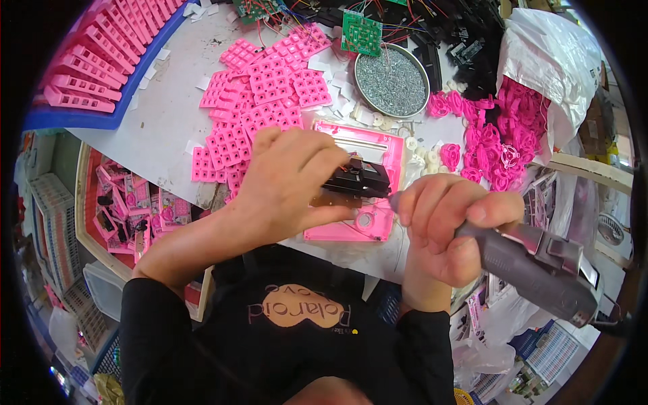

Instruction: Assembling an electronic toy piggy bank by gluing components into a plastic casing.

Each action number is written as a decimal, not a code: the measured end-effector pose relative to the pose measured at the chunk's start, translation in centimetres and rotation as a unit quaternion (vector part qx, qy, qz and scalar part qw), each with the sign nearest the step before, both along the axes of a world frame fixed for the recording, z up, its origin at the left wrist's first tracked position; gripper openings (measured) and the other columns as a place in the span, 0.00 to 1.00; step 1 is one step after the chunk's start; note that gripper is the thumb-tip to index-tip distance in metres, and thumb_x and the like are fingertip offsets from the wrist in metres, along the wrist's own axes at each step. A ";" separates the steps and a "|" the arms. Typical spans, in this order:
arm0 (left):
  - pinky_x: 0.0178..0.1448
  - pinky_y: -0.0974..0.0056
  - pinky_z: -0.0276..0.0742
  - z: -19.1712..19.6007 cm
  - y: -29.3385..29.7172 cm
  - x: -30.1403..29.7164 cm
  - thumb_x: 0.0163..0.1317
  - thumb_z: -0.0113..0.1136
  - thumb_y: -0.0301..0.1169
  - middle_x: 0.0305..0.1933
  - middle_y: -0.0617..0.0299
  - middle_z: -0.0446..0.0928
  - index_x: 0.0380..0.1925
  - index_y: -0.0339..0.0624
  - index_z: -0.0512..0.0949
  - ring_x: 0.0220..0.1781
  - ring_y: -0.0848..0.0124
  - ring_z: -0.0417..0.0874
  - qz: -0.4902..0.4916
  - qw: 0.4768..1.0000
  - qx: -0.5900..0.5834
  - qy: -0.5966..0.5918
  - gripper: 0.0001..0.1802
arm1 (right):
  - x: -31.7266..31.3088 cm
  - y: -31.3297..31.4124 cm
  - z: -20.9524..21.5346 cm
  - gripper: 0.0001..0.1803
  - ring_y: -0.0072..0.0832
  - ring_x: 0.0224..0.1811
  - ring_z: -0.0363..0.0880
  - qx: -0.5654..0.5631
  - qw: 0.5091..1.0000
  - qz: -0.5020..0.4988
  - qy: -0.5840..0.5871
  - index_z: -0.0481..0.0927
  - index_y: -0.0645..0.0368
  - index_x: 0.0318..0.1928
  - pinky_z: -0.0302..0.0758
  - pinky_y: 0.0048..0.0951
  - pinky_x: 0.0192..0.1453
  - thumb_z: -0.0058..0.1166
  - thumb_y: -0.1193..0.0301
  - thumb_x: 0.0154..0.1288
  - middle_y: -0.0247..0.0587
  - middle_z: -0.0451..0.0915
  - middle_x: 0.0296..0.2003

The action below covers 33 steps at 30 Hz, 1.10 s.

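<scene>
My left hand (pixel 290 179) has its thumb and fingers closed around a black plastic part (pixel 361 179). That part lies across an open pink plastic casing (pixel 347 231) on the table in front of me. A grey electric screwdriver (pixel 540 270) is in my right hand, its body slanting down to the right. My right hand (pixel 452 223) wraps round its front end, and the tip points left at the black part's right end. Whether the tip touches a screw, I cannot make out. The far side of the casing shows a long silvery strip.
Pink square-holed panels (pixel 270 81) are heaped beyond my left hand. A round dish (pixel 356 74) of small screws stands behind the casing, beside a wired green circuit board (pixel 362 32). Pink rings (pixel 496 135) spill from a white bag (pixel 550 61). A blue tray (pixel 101 121) holds pink pieces.
</scene>
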<state>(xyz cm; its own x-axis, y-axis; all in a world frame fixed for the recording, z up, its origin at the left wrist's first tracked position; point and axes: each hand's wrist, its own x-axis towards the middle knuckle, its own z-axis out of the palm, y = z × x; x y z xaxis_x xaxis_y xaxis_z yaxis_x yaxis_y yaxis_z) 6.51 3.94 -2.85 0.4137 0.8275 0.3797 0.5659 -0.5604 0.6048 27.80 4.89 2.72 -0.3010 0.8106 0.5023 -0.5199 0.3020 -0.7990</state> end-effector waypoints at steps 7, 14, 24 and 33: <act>0.58 0.52 0.58 -4.0 -0.3 -0.5 0.46 0.78 0.43 0.45 0.72 0.80 0.49 0.53 0.80 0.48 0.68 0.76 0.001 0.997 0.040 0.070 0.28 | -1.1 0.9 -2.0 0.16 0.29 0.26 0.74 -0.020 0.999 -0.044 0.006 0.70 0.58 0.50 0.78 0.40 0.36 0.63 0.75 0.66 0.41 0.76 0.25; 0.57 0.52 0.59 -4.5 -0.1 -0.5 0.44 0.78 0.41 0.43 0.71 0.79 0.49 0.52 0.80 0.47 0.68 0.76 -0.008 0.999 0.019 0.034 0.30 | -1.7 1.1 -2.5 0.15 0.30 0.29 0.75 -0.034 0.999 -0.036 -0.015 0.72 0.58 0.48 0.78 0.40 0.42 0.63 0.77 0.65 0.40 0.76 0.27; 0.58 0.51 0.58 -4.3 0.1 -0.7 0.46 0.77 0.41 0.44 0.71 0.79 0.52 0.51 0.80 0.48 0.68 0.75 -0.024 0.999 0.011 0.027 0.30 | -2.4 1.6 -2.9 0.15 0.32 0.29 0.78 0.030 0.997 -0.023 -0.068 0.69 0.57 0.47 0.79 0.40 0.41 0.60 0.81 0.65 0.41 0.76 0.27; 0.58 0.51 0.58 -4.7 0.1 -0.7 0.46 0.77 0.41 0.44 0.70 0.79 0.52 0.50 0.79 0.49 0.67 0.75 -0.029 0.999 0.010 0.028 0.30 | -2.5 1.8 -2.9 0.16 0.32 0.27 0.78 0.051 0.994 -0.023 -0.089 0.68 0.57 0.46 0.80 0.39 0.39 0.60 0.81 0.64 0.40 0.76 0.27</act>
<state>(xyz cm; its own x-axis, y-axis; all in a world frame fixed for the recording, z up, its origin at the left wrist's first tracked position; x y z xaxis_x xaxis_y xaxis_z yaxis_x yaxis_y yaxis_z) 5.82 4.04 -7.52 0.4817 0.7938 0.3713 0.5645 -0.6051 0.5614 25.31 6.68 -0.14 -0.3568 0.7734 0.5240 -0.3560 0.4061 -0.8417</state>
